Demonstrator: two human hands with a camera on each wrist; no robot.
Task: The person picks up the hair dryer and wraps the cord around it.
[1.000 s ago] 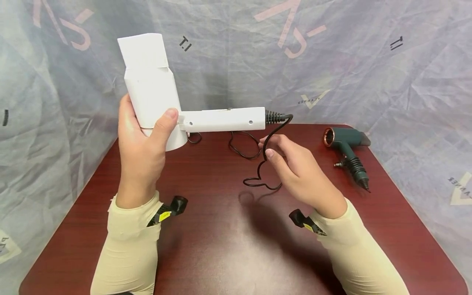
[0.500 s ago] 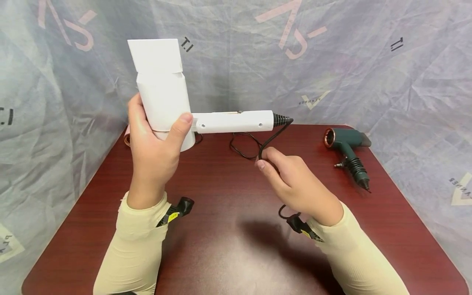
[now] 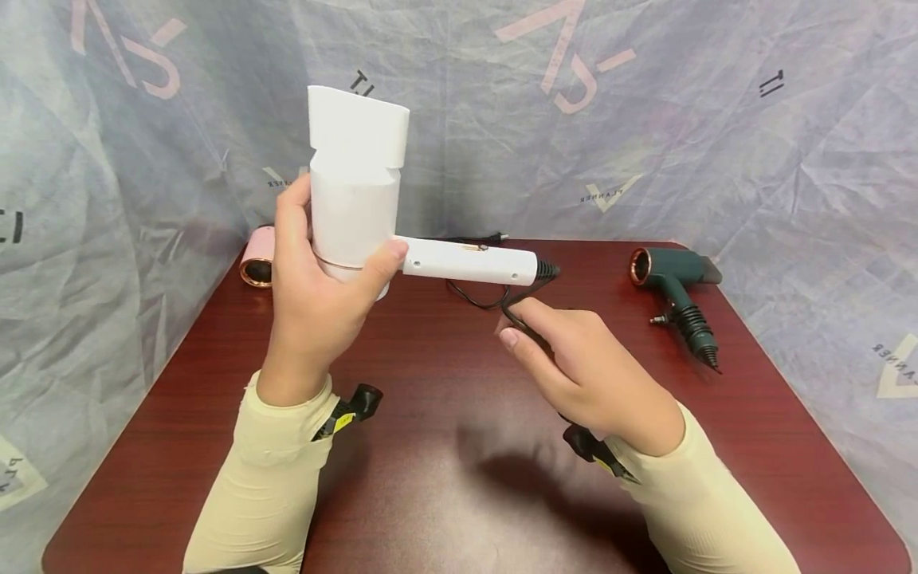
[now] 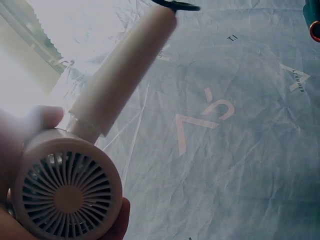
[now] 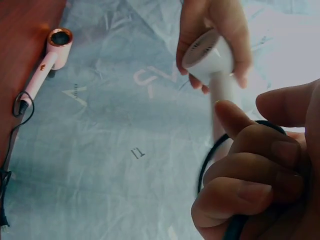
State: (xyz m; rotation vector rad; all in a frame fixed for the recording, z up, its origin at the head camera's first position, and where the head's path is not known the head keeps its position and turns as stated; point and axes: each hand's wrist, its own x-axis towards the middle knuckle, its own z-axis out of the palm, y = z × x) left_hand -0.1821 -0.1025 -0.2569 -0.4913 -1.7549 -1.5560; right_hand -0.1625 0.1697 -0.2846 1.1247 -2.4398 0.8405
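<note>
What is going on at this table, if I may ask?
A person holds a white hair dryer above the table with the left hand, while the right hand grips its black cord. A pink hair dryer lies at the far left and a green hair dryer on the right, neither being handled.

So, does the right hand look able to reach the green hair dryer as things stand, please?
Probably yes: the right hand holds the black cord and may need to release it, but nothing visible blocks the green hair dryer.
</note>
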